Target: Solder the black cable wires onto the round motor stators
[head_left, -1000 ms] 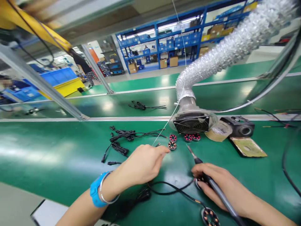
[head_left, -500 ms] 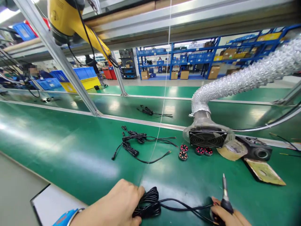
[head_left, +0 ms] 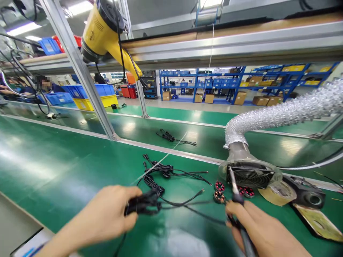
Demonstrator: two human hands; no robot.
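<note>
My left hand (head_left: 109, 210) grips a coiled bundle of black cable (head_left: 146, 204) just above the green bench. My right hand (head_left: 257, 221) is closed around a soldering iron (head_left: 235, 185), its tip pointing up and away. From the bundle, a blurred stretch of cable runs across to the right hand; what lies under those fingers is hidden. Beyond the bundle, more black cables (head_left: 160, 170) lie loosely coiled. Small round parts with red and copper-coloured windings (head_left: 219, 197) sit just past the right hand, and others lie partly behind the iron.
A black fan (head_left: 252, 177) in a clear hood joins a silver duct (head_left: 289, 107). To its right are a tape roll (head_left: 278, 191), a dark holder (head_left: 305, 192) and a yellow sponge tray (head_left: 318, 221). A yellow heat gun (head_left: 102, 35) hangs above; a metal post (head_left: 83, 75) rises left.
Both hands have moved forward over the bench, the left carrying the cable bundle and the right the soldering iron. The view has tilted up. The thin hanging strand has shifted.
</note>
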